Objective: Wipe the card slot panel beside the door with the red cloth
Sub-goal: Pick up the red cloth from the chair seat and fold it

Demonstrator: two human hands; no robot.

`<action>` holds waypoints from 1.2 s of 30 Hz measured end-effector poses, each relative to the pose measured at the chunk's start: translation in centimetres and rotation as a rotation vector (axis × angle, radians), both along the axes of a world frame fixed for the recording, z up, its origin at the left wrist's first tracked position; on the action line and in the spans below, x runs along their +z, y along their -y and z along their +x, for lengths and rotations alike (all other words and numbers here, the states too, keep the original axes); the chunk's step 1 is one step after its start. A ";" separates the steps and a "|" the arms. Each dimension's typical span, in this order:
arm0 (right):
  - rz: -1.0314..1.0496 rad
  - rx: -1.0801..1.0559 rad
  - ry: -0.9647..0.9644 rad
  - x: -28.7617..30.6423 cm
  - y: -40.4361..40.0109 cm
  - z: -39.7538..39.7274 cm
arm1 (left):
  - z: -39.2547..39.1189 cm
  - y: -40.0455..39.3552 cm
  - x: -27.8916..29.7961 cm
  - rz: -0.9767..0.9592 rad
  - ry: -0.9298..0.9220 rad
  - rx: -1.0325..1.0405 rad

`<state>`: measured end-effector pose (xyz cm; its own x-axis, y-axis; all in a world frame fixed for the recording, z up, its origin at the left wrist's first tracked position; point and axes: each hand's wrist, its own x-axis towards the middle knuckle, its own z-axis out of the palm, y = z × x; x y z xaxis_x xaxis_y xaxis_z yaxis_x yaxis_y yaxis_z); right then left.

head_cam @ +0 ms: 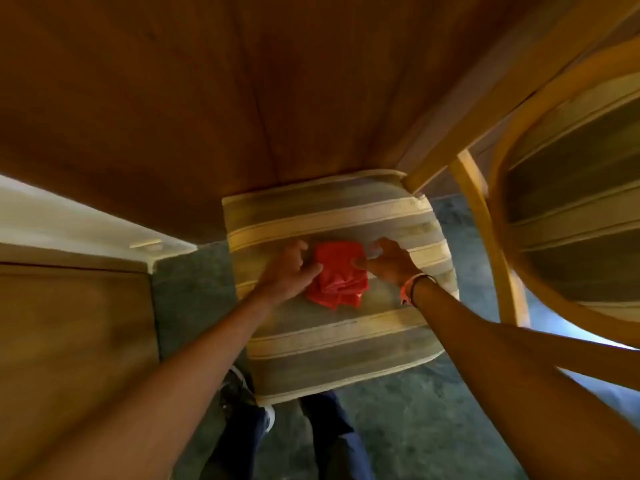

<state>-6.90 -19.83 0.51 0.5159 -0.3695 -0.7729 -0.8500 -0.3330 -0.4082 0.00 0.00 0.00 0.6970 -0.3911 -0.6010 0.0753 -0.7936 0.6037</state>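
While both bare arms reach down, the crumpled red cloth lies on the striped beige-and-grey padded chair seat, near its middle. The left hand touches the cloth's left edge with fingers curled, thumb against the fabric. The right hand — a pink band on its wrist — pinches the cloth's right edge. Brown wooden worktop overhangs the seat's far side; dark green carpet lies below — the card slot panel is out of sight.
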 end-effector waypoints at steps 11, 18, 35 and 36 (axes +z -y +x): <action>0.281 -0.515 0.047 -3.4 -3.4 -1.1 | -1.6 3.1 -3.6 -0.066 -0.146 0.380; 0.458 -0.474 0.216 4.1 -3.2 1.0 | 1.2 1.1 3.5 -0.323 -0.283 0.446; 0.405 -0.071 0.934 38.8 -13.3 12.6 | 10.7 -13.1 37.1 -0.700 0.690 0.334; 0.421 -0.050 0.972 40.9 -14.3 13.1 | 10.8 -14.1 39.2 -0.711 0.752 0.359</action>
